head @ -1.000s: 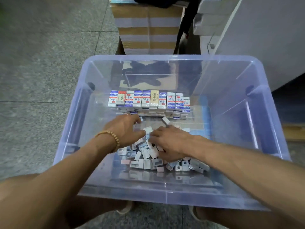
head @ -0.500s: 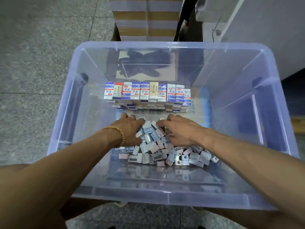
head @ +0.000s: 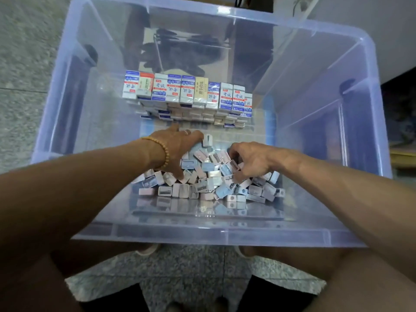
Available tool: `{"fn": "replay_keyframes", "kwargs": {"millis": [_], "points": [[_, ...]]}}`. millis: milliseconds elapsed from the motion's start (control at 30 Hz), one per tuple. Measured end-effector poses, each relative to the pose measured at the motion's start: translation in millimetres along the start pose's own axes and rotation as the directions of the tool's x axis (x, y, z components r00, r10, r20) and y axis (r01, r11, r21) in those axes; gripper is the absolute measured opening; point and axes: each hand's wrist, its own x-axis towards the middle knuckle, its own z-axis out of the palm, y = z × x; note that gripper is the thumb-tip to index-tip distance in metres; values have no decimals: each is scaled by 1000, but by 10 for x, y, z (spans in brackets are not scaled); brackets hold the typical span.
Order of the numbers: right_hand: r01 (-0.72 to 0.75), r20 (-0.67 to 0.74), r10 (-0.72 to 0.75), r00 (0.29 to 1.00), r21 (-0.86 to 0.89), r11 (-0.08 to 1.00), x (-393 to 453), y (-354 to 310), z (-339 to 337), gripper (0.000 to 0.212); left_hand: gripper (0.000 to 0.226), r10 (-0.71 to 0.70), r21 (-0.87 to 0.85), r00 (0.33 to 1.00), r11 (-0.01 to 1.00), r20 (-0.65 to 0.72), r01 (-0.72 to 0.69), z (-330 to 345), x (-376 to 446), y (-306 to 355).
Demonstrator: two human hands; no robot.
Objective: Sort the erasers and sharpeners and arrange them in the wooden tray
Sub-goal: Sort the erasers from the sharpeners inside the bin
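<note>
A heap of small pastel sharpeners (head: 209, 179) lies in the near half of a clear plastic bin (head: 225, 233). A stacked row of boxed erasers (head: 186, 91) stands along the far side of the bin floor. My left hand (head: 177, 147), with a bead bracelet on the wrist, presses flat against the left side of the heap, fingers spread. My right hand (head: 252, 158) is curled over the right side of the heap, fingertips among the sharpeners. I cannot tell whether either hand grips a piece. No wooden tray is in view.
The bin sits on a speckled stone floor (head: 27, 64). Its tall walls enclose both hands. A pale cabinet (head: 371, 23) stands at the back right. My knees are under the bin's near rim.
Both hands have moved apart to the two sides of the heap, cupping it. The camera has moved closer and tilted down; the sharpeners are bunched higher between the hands.
</note>
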Motion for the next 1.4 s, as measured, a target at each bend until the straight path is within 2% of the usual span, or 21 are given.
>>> {"fn": "replay_keyframes", "kwargs": {"millis": [100,200,333,400,500,600,700,800,833,867,933,1033,1100,1300,1400], "points": [[33,33,-34,999,14,999,-14,-45,5,49,75,4,17,997,1000,76,-5,-15,-2,-15],[80,44,-86,995,129,988,9,-55,69,44,66,20,62,989,998,147,-30,-20,-9,-14],[104,65,-116,991,171,980,39,-102,132,40,28,71,-136,997,988,13,-68,35,41,-39],[113,70,-124,990,143,983,53,-123,122,31,21,86,-250,995,964,-42,-94,61,44,6],[94,25,-97,995,115,989,28,-68,9,25,32,125,-329,990,934,-67,-140,56,48,111],[12,-7,-12,1000,-18,1000,-11,38,-129,37,50,153,-358,985,918,-74,-170,21,66,202],[-69,-58,59,997,-190,979,-73,143,-176,45,71,219,-252,976,943,-17,-216,47,74,287],[-85,-229,12,973,-310,947,-175,164,-154,34,78,236,-205,972,951,-2,-231,99,103,331],[-77,-230,-1,973,-328,941,-199,152,-131,27,77,239,-228,971,946,5,-231,106,112,338],[-62,-189,-1,982,-325,944,-233,136,-107,23,76,247,-251,969,939,14,-236,109,118,342],[-32,-18,28,999,-261,965,-303,116,-57,20,75,265,-290,964,925,30,-245,103,117,352],[-24,188,68,980,-227,974,-376,100,13,22,74,288,-315,956,914,58,-256,82,118,358],[10,265,58,962,-249,968,-359,107,102,11,72,288,-321,956,911,49,-258,55,130,339],[41,285,24,958,-222,974,-433,108,198,16,62,231,-360,973,909,9,-213,-24,128,227],[6,267,42,963,-176,984,-458,76,196,36,58,167,-344,985,923,-44,-172,-43,149,155]]}}
